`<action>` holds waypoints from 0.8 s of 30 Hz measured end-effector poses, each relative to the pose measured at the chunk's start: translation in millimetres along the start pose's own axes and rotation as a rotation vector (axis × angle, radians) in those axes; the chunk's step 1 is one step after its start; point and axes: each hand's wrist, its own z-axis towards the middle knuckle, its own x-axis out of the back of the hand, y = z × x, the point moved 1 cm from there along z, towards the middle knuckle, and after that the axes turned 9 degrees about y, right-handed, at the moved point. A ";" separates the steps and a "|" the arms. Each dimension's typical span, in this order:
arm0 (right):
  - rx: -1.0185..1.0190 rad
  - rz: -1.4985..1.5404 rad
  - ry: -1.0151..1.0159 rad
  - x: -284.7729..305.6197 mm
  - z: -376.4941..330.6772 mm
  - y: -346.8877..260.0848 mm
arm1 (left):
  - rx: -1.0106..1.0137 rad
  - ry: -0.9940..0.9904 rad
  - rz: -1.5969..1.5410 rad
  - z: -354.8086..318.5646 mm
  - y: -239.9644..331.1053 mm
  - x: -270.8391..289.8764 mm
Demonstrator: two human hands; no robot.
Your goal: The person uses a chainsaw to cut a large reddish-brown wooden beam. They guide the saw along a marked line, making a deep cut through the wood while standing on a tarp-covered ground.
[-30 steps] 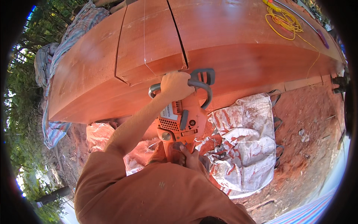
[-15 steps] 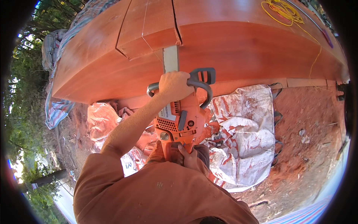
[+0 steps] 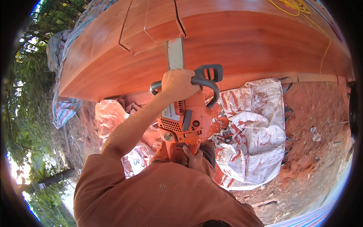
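With both hands I hold an orange chainsaw (image 3: 190,119). My left hand (image 3: 178,84) is wrapped round its dark front handle, behind the black hand guard (image 3: 211,72). At the rear handle, close to my body, my right hand (image 3: 193,158) is closed, its fingers partly hidden by the saw. The pale guide bar (image 3: 175,55) points away from me, and its far end is hidden in or under a large reddish timber block (image 3: 242,45). Two dark cut lines run across the timber's top, and a thin pale line lies between them. The bar meets the timber near the right cut.
White woven sacks (image 3: 261,132) dusted with red sawdust lie right of my legs, and an orange-stained sack (image 3: 110,115) lies left. Yellow cord (image 3: 293,6) rests on the timber at the far right. A striped tarp (image 3: 67,111) hangs at the left, beside trees.
The view has shifted, so the timber sits higher and the sacks farther right. Slightly more of the guide bar shows outside the timber. Both hands keep their grip on the chainsaw.
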 end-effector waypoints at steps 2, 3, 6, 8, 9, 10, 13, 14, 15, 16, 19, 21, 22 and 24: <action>0.021 -0.011 0.011 -6.5 4.8 -1.9 | 0.005 -0.025 0.012 7.8 -1.5 1.0; 0.058 -0.008 0.017 -10.3 8.1 -2.4 | 0.008 -0.034 0.017 12.1 -2.8 1.6; 0.117 -0.002 0.018 -20.5 17.1 -5.0 | -0.009 0.009 0.001 22.2 -7.1 3.2; 0.093 -0.010 0.009 -23.6 21.4 -10.5 | -0.021 0.014 0.009 29.4 -11.0 4.2; 0.058 -0.009 0.006 -26.1 23.4 -13.5 | -0.025 0.016 0.012 33.2 -13.3 4.8; 0.029 -0.001 -0.001 -29.1 25.5 -16.9 | -0.021 0.000 0.015 38.2 -15.8 5.2; 0.004 -0.012 0.015 -45.7 36.9 -26.6 | -0.028 -0.024 0.018 60.7 -26.0 7.1; 0.010 -0.017 0.019 -52.6 41.2 -29.2 | -0.037 -0.016 0.018 66.5 -30.3 7.9; 0.015 -0.020 0.018 -58.7 46.1 -32.3 | -0.049 -0.005 0.018 72.5 -34.5 7.9; 0.021 -0.021 0.015 -64.3 49.8 -34.9 | -0.066 0.016 0.014 77.5 -39.0 7.7; 0.030 -0.015 0.014 -79.5 62.9 -42.5 | -0.095 0.050 -0.007 94.4 -51.6 4.3; 0.043 -0.003 0.039 -91.8 72.6 -46.8 | -0.076 0.024 -0.007 110.0 -61.0 5.0; 0.053 0.011 0.069 -99.4 76.5 -46.4 | -0.080 0.015 0.006 115.3 -65.0 5.7; 0.054 0.038 0.065 -108.5 87.1 -50.4 | -0.097 0.009 0.031 126.2 -70.8 7.8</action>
